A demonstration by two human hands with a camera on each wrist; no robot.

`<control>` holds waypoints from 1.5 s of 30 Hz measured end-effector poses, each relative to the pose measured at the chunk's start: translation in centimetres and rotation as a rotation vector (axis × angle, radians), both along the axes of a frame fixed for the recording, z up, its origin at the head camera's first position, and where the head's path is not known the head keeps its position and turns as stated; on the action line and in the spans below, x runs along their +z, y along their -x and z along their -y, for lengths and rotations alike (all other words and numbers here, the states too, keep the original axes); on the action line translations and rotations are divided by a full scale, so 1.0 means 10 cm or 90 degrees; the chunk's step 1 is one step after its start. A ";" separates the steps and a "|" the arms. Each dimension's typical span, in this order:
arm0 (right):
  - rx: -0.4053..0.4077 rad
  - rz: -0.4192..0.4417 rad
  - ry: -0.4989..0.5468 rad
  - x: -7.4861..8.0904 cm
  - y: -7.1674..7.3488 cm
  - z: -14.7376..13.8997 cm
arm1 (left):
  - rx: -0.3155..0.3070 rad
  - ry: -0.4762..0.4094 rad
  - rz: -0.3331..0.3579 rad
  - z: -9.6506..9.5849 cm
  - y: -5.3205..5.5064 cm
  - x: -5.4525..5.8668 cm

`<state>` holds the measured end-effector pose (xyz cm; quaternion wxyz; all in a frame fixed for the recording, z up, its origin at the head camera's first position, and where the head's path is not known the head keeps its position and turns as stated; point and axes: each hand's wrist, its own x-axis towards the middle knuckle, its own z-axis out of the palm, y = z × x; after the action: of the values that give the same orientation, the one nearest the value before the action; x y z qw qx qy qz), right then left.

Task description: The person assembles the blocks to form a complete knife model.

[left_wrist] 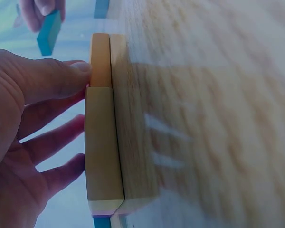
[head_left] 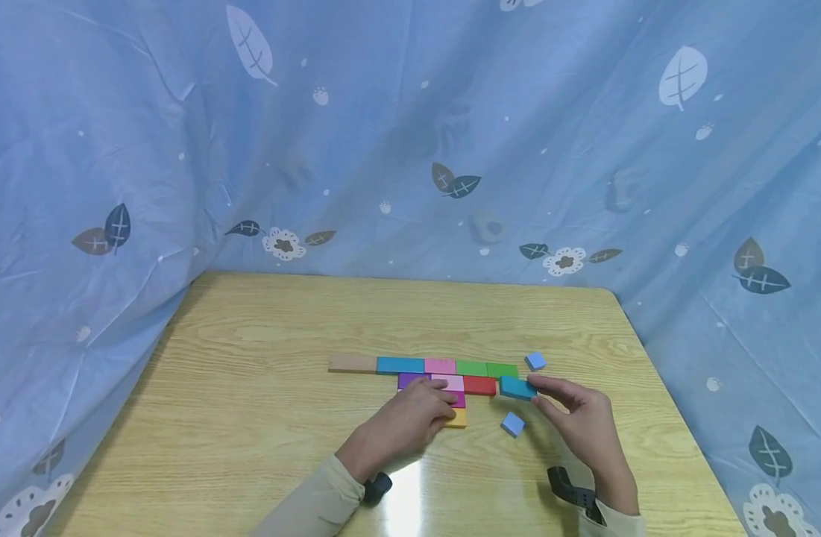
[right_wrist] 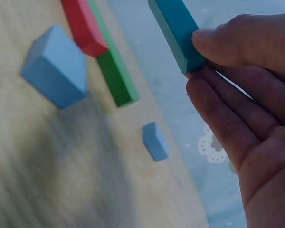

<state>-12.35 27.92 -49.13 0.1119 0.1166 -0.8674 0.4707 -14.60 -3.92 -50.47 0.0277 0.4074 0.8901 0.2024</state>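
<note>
My right hand pinches one end of a teal-blue block between thumb and fingers; in the right wrist view the block is lifted off the table. The left hand lies over the flat-laid blocks, its fingers across a pink block and a magenta block. In the left wrist view its thumb touches an orange block, beside a yellowish block. A red block ends the second row, just left of the held block. The left palm hides part of the lower rows.
A top row runs from a tan block through blue and pink to green blocks. Two small light-blue blocks lie loose at the right. A blue leaf-patterned curtain surrounds the wooden table.
</note>
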 end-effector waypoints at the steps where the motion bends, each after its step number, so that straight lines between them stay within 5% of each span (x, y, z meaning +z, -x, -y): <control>1: 0.003 0.001 -0.004 -0.01 0.00 0.01 | 0.005 0.004 0.003 0.00 0.00 0.00; 19: 0.022 0.038 -0.118 -0.26 0.07 0.35 | 0.007 0.021 -0.010 -0.01 0.02 -0.02; 31: 0.034 -0.045 -0.184 -0.28 0.10 0.42 | 0.013 0.020 0.003 0.01 0.00 0.01; 45: 0.026 -0.061 -0.220 -0.29 0.09 0.49 | 0.016 0.012 0.001 0.00 0.00 0.01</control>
<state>-13.29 23.01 -52.04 0.1215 0.1739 -0.9265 0.3108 -14.60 -3.94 -50.35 0.0296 0.3961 0.8969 0.1944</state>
